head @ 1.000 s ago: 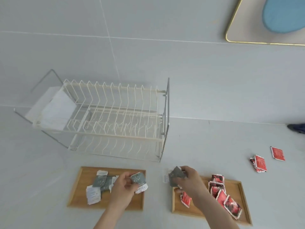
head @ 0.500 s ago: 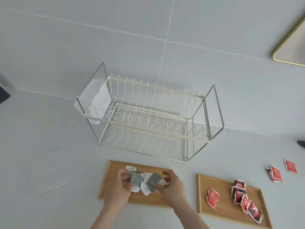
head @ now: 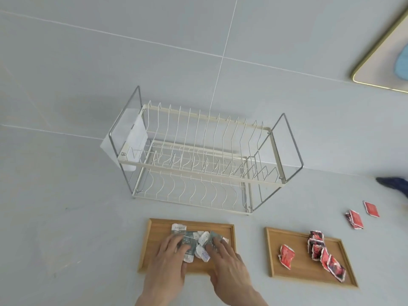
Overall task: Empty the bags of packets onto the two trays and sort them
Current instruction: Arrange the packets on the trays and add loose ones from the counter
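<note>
Over the left tray point(head: 154, 239), both hands flat on grey packets point(head: 199, 240).

Rack point(head: 198, 160) behind two trays; left tray point(head: 154, 244), right tray point(head: 287, 272) side by side.

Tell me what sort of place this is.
Probably a staged work surface at home or in a studio: pale tiled floor, an empty dish rack, and two wooden trays of packets.
</note>
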